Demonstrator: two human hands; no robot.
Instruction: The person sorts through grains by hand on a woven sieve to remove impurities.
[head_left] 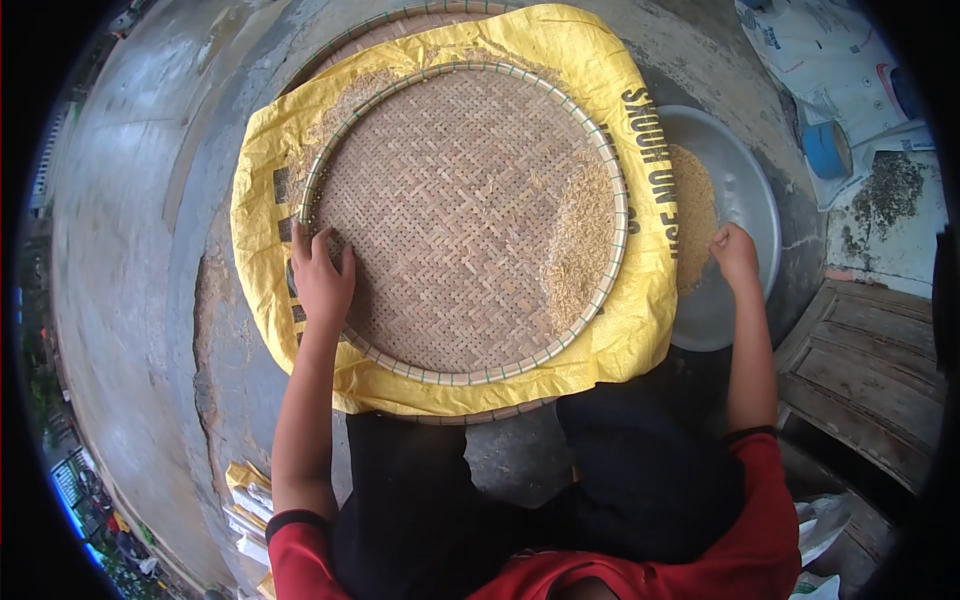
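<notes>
A round woven bamboo winnowing tray lies over a yellow plastic sack in front of my knees. Unhusked rice grains are heaped along the tray's right side, with a few scattered toward its middle. My left hand grips the tray's left rim, its thumb on the inner side. Off to the right, my right hand is closed above a metal basin, fingertips pinched together. Whatever it may hold is too small to make out. Inside the basin lies more rice grain, partly hidden by the sack.
Beneath the sack shows the rim of a second woven tray. Wooden panels stand at the right, below a blue roll of tape and white sacks. Folded sacks lie on the concrete floor at lower left.
</notes>
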